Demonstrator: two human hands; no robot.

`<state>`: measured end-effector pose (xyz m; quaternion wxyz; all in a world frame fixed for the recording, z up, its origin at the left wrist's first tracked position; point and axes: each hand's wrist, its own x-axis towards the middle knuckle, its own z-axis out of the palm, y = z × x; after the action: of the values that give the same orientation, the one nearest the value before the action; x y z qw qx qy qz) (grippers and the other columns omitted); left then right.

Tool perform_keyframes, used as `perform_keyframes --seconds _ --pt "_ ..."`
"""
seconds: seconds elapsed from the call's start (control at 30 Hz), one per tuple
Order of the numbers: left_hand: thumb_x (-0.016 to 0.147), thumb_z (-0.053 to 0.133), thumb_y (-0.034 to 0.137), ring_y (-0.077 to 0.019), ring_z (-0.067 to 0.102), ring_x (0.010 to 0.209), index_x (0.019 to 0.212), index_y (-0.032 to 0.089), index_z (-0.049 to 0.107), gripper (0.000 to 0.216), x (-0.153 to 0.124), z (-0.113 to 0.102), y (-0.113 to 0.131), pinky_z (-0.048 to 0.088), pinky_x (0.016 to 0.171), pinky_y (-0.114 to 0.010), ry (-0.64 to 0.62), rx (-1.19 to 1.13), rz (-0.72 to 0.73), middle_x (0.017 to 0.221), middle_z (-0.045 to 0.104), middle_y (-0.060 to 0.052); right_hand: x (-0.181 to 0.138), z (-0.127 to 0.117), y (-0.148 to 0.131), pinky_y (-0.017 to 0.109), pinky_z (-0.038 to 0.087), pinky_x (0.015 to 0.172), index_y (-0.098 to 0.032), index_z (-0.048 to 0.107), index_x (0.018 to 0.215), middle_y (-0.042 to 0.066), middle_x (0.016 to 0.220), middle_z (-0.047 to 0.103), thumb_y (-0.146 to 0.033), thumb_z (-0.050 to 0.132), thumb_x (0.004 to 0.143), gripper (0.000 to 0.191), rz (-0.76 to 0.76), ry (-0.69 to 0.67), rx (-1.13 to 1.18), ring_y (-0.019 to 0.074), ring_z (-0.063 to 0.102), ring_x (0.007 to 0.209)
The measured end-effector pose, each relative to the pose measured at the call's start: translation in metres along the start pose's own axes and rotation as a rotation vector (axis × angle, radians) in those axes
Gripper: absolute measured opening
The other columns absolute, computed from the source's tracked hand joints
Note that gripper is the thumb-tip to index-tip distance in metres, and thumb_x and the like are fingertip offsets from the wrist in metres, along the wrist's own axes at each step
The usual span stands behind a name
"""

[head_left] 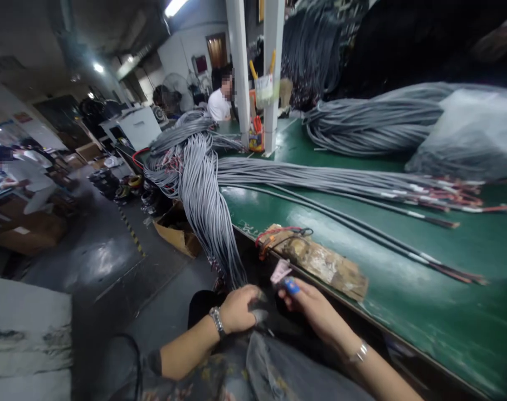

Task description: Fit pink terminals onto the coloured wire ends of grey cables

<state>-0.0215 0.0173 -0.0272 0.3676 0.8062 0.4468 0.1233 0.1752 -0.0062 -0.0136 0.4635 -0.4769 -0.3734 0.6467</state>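
My right hand (306, 301) is closed in front of the bench edge. It pinches a small pale pink piece (281, 270), whose kind I cannot make out; a blue patch (292, 286) shows at the thumb. Lower and to the left, my left hand (240, 309) is curled above my lap, with dark grey covering on some fingertips. Whatever lies inside its grip is hidden. Just beyond it, a thick bundle of grey cables (207, 195) hangs over the bench edge. A worn wooden block (320, 260) with red and black wires lies on the bench near my right hand.
Grey cables with stripped ends (341, 181) stretch across the green bench (458, 250). Coiled cables (370, 120) and a plastic bag (474, 128) lie farther back. White posts (273, 78) carry a tool pouch (266, 90). A cardboard box (178, 231) stands below; a person (220, 103) sits beyond.
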Motion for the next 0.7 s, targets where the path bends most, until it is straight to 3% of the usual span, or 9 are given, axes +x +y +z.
perform_keyframes --seconds 0.13,0.2,0.33,0.47,0.57,0.7 --pt "0.067 0.063 0.020 -0.0257 0.066 0.079 0.080 0.022 0.065 0.014 0.001 -0.020 -0.010 0.050 0.072 -0.033 -0.199 0.413 0.031 0.083 0.069 -0.005 -0.023 -0.021 -0.041 0.026 0.044 0.057 -0.019 0.070 0.074 0.003 0.070 0.064 -0.061 0.066 0.073 0.043 -0.029 -0.329 -0.324 0.0141 0.052 0.061" --pt "0.070 0.062 0.023 -0.0271 0.067 0.077 0.079 0.022 0.066 0.010 0.004 -0.036 -0.008 0.050 0.070 -0.034 -0.242 0.529 0.032 0.082 0.070 -0.006 -0.028 -0.037 -0.070 0.028 0.047 0.060 -0.020 0.071 0.077 0.004 0.072 0.066 -0.060 0.068 0.070 0.041 -0.038 -0.353 -0.365 0.0154 0.054 0.062" --pt "0.078 0.058 0.028 -0.0227 0.068 0.080 0.086 0.021 0.069 0.016 0.016 -0.072 0.009 0.049 0.071 -0.029 -0.193 0.474 0.123 0.087 0.073 -0.005 -0.011 -0.072 -0.115 0.032 0.046 0.056 -0.021 0.073 0.073 0.005 0.061 0.063 -0.061 0.073 0.059 0.043 -0.203 -0.010 -0.415 0.0177 0.052 0.056" --pt "0.083 0.054 0.029 -0.0163 0.068 0.080 0.096 0.023 0.070 0.021 0.049 -0.105 0.028 0.048 0.073 -0.023 0.081 0.205 0.203 0.088 0.075 -0.001 0.021 -0.100 -0.114 0.030 0.041 0.047 -0.022 0.065 0.058 0.003 0.052 0.057 -0.054 0.070 0.057 0.032 -0.311 0.453 -0.338 0.0165 0.047 0.049" --pt "0.085 0.053 0.031 -0.0175 0.068 0.080 0.096 0.021 0.070 0.023 0.091 -0.127 0.038 0.049 0.071 -0.024 0.233 0.264 0.154 0.087 0.075 -0.002 0.037 -0.116 -0.096 0.029 0.039 0.045 -0.024 0.068 0.064 0.002 0.052 0.058 -0.049 0.066 0.059 0.026 -0.236 0.469 -0.430 0.0172 0.047 0.047" --pt "0.085 0.053 0.028 -0.0198 0.060 0.111 0.109 0.023 0.065 0.028 0.156 -0.156 0.042 0.045 0.095 -0.029 0.250 0.577 0.006 0.116 0.068 -0.003 0.052 -0.131 -0.076 0.029 0.039 0.045 -0.025 0.071 0.065 0.001 0.053 0.061 -0.052 0.062 0.056 0.029 -0.255 0.415 -0.563 0.0196 0.051 0.049"
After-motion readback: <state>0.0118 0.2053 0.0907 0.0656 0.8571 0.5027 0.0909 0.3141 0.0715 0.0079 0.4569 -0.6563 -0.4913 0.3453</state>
